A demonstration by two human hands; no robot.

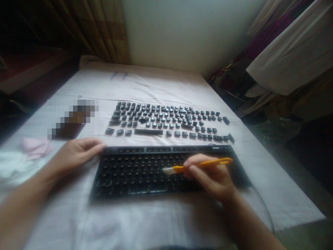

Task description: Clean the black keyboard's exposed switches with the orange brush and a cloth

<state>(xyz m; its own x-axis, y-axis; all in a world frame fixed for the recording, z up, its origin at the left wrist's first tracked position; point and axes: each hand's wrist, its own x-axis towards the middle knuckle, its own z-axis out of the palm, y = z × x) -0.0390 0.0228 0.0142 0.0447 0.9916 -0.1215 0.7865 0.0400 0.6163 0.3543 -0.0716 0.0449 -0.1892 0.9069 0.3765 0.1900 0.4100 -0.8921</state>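
Note:
A black keyboard base (135, 177) with its keycaps off lies on the pale cloth. My right hand (208, 173) is closed round an orange brush (213, 162), whose white bristles are over the middle of the base. At the base's upper left corner, my left hand (83, 151) has its fingers together, thumb and fingertips at the edge; whether they grip it is hard to tell. Beyond the base, loose black keycaps (154, 125) lie in rows, with the long space bar (148, 132) in the nearest row.
A pixelated dark object (71, 121) lies at the left, near a pink cloth (36, 147) and a whitish cloth (18, 166). The keyboard's cable (265, 205) runs off the right side. Hanging fabric (293, 59) is at the upper right.

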